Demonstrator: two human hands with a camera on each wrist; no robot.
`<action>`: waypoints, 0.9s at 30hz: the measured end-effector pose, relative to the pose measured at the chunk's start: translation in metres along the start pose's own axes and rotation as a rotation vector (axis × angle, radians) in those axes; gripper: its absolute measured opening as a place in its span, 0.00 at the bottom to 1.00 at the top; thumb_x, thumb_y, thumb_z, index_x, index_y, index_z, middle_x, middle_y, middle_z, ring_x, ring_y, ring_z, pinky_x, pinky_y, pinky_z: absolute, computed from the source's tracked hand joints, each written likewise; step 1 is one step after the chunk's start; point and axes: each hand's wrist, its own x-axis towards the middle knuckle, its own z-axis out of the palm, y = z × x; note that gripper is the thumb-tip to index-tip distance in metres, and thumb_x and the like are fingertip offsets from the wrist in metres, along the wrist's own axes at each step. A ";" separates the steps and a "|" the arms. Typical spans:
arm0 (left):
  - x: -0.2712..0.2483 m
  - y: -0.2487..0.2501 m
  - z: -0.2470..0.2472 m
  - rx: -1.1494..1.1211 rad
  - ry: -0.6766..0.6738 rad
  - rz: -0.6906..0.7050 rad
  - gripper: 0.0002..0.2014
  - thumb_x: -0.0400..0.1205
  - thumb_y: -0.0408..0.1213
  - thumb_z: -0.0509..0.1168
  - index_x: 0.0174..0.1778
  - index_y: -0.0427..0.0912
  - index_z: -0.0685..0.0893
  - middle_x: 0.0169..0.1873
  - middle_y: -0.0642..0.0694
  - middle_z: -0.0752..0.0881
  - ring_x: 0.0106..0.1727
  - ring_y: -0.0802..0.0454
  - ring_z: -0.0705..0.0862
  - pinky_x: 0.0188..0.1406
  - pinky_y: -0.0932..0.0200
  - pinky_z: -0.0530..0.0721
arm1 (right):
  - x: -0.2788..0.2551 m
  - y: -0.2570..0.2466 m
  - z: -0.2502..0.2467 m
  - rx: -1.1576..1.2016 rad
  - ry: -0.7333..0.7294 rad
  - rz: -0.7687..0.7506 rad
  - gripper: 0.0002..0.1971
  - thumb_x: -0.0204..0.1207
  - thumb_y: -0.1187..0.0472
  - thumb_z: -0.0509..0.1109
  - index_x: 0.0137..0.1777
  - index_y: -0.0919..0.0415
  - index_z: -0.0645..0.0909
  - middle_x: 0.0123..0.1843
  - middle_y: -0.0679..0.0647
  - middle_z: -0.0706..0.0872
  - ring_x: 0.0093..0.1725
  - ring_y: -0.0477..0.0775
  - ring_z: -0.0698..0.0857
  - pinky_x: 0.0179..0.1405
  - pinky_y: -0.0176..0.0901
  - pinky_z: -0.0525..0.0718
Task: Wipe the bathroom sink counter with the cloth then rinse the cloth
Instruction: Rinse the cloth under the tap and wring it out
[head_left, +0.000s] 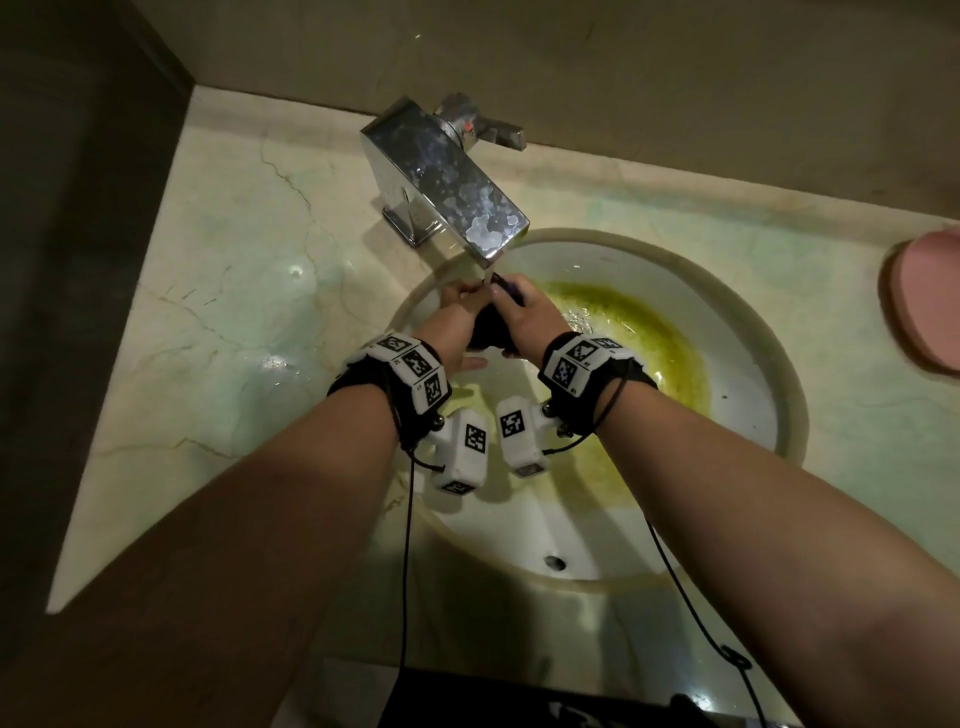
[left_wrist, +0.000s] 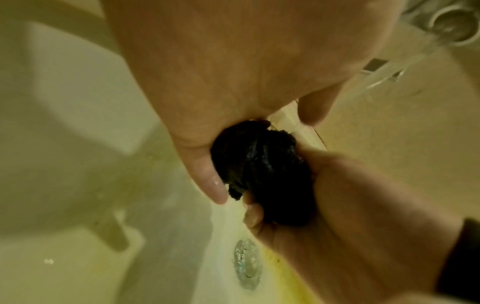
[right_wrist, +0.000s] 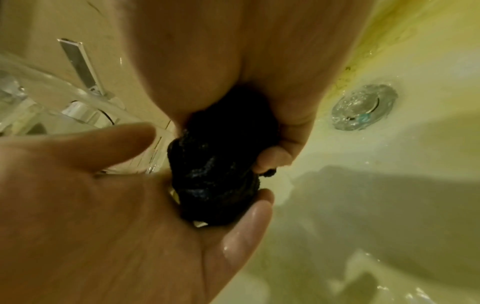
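— Where is the cloth (head_left: 485, 327) held?

— It is wadded into a dark ball between the two palms, above the sink basin (head_left: 748, 364), just under the faucet spout (head_left: 467, 208), where water is seen running.

— How are the hands set on it?

— The left hand (head_left: 452, 325) is pressed to its left side with fingers fairly straight; the right hand (head_left: 527, 317) is curled round its right side. Both lie equally near, so squeezing is judged the next move.
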 end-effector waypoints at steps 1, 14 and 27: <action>0.001 0.000 0.001 0.070 -0.001 0.014 0.19 0.87 0.51 0.53 0.73 0.51 0.64 0.64 0.41 0.80 0.56 0.43 0.82 0.46 0.49 0.84 | -0.001 -0.002 0.000 0.017 -0.009 0.008 0.14 0.84 0.50 0.58 0.64 0.55 0.75 0.54 0.58 0.81 0.46 0.58 0.83 0.27 0.41 0.81; 0.013 -0.003 0.006 0.294 0.087 0.189 0.14 0.87 0.52 0.48 0.61 0.46 0.65 0.64 0.37 0.79 0.54 0.39 0.85 0.21 0.62 0.82 | 0.002 -0.008 0.000 0.016 -0.074 0.047 0.23 0.86 0.44 0.49 0.62 0.58 0.78 0.48 0.60 0.84 0.37 0.53 0.82 0.25 0.39 0.79; 0.020 -0.007 0.003 0.384 0.097 0.263 0.06 0.88 0.40 0.52 0.55 0.42 0.63 0.49 0.36 0.79 0.30 0.48 0.79 0.18 0.60 0.77 | 0.007 0.001 0.007 -0.116 0.022 -0.055 0.16 0.86 0.49 0.53 0.63 0.57 0.75 0.52 0.56 0.80 0.43 0.55 0.80 0.31 0.42 0.74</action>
